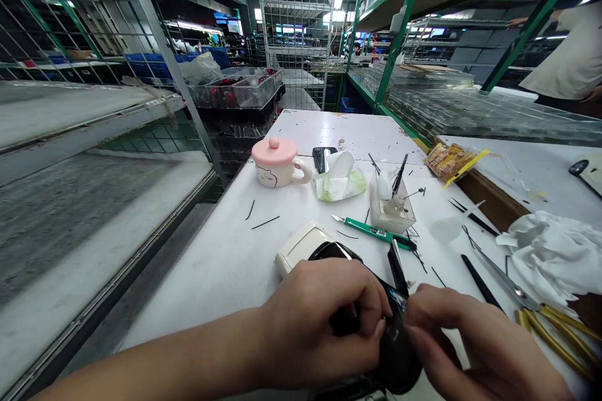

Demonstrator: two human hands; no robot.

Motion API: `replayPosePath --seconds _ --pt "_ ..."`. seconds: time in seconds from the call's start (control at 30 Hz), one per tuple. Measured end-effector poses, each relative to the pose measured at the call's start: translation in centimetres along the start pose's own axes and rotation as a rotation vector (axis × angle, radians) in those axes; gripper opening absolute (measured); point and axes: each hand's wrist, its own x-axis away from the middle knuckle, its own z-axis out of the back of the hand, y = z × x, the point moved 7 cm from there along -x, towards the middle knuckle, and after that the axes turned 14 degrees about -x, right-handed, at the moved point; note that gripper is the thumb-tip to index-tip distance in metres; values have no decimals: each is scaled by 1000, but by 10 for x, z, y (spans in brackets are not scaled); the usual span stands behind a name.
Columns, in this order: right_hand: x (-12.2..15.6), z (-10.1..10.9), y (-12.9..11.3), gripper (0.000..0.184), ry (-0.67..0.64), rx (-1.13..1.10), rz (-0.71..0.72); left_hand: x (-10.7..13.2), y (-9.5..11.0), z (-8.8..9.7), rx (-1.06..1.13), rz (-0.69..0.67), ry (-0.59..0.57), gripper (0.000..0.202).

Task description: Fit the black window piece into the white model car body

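Note:
My left hand (320, 319) is closed around a glossy black curved part (338, 254) near the front of the white table (226, 257). My right hand (475, 344) meets it from the right, fingers pinched on a thin black tool (397, 269) whose tip touches the part. A cream plastic box (298, 244) lies just behind the left hand. A green craft knife (371, 230) lies beyond the hands.
A pink-lidded mug (277, 163), a tissue pack (338, 178), a clear cup with tools (391, 203), yellow-handled scissors (531, 310), a white cloth (555, 254) and a snack packet (451, 160) sit on the table. Wire racks stand left, green shelving right. Another person (569, 56) stands far right.

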Motion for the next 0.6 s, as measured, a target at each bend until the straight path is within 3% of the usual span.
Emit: replayPosePath --seconds 0.17,0.27,0.37,0.47,0.6 --pt "9 14 13 23 91 -241 -209 -1 6 -1 -75 -85 -75 25" --pt "9 12 17 28 43 -387 -322 -2 9 0 -124 -103 -143 23" --pt "7 8 16 30 -4 -463 -361 -4 13 1 -209 -160 -289 22" --pt "8 7 17 37 44 -482 -406 -5 13 7 -301 -215 -422 20" --pt "13 6 18 42 103 -471 -378 -6 9 22 -317 -212 -370 18"
